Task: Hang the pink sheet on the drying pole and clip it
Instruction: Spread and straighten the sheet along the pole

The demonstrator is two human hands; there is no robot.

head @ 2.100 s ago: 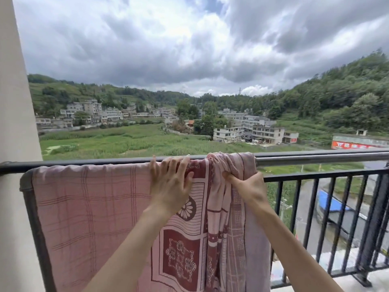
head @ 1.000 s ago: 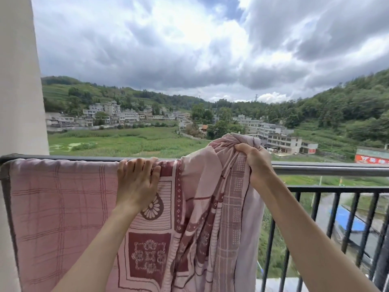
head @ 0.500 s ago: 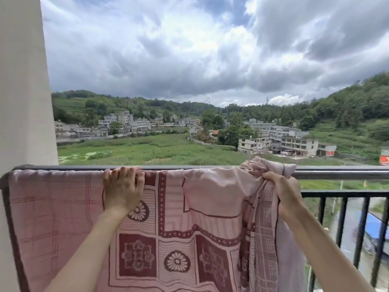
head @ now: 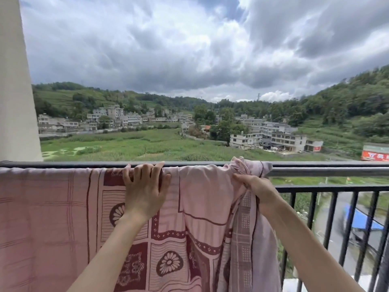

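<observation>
The pink sheet [head: 52, 207], patterned with dark red squares and flowers, hangs over the grey metal drying pole [head: 326, 171] along the balcony rail. It lies flat on the left and is bunched at its right end. My left hand [head: 145, 190] rests flat on the sheet at the pole, fingers spread over the top. My right hand [head: 256, 188] grips the bunched right part of the sheet just below the pole. No clip is in view.
A black balcony railing [head: 332, 218] with vertical bars runs below the pole on the right. A pale wall column [head: 14, 91] stands at the far left. Beyond lie green fields, village buildings and a road far below.
My right hand has pulled the bunched sheet to the right along the pole, spreading more of the pattern flat. My left hand has shifted right along the top edge.
</observation>
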